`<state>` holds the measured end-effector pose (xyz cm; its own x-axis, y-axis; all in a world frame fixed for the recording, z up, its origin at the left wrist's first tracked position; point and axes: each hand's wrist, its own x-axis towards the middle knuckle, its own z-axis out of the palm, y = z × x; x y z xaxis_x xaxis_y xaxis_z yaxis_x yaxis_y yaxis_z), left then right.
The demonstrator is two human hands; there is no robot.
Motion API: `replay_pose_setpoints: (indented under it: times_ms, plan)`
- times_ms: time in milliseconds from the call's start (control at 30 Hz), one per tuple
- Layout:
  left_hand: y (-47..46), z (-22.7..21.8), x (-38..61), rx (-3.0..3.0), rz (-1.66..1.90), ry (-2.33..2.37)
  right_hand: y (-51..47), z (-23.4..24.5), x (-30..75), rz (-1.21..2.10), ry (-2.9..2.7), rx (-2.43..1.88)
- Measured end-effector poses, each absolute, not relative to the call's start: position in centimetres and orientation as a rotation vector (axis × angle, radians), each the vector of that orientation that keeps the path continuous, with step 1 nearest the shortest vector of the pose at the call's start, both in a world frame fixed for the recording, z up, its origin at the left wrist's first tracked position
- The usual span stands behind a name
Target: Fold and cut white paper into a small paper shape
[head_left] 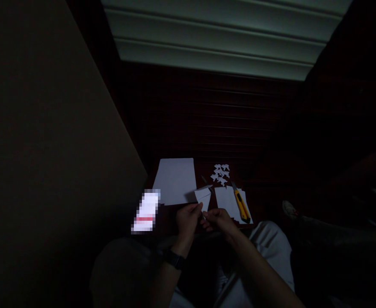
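White folded paper piece [203, 197] points toward twelve o'clock, pinched by the left hand [188, 219]; right hand [219, 220] curls alongside, grip unclear.

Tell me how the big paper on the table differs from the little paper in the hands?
The big paper is much larger than the little paper. The big paper lies flat, untouched; the little paper is held up by the left hand. Both are white.
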<state>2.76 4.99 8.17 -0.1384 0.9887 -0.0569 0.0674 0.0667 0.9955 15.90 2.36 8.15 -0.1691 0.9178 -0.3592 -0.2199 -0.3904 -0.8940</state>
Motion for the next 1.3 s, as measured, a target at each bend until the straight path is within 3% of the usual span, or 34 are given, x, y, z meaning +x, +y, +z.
replay_pose_setpoints:
  times_ms: [733, 1300]
  plan:
    - [4.9, 9.2, 2.8, 1.16, 1.237, 1.318, 2.1, 8.3, 16.1, 1.826, -0.897, -1.069]
    - [4.6, 9.5, 3.1, 1.105, 1.263, 1.279, 2.3, 8.2, 15.3, 1.549, -1.04, -1.156]
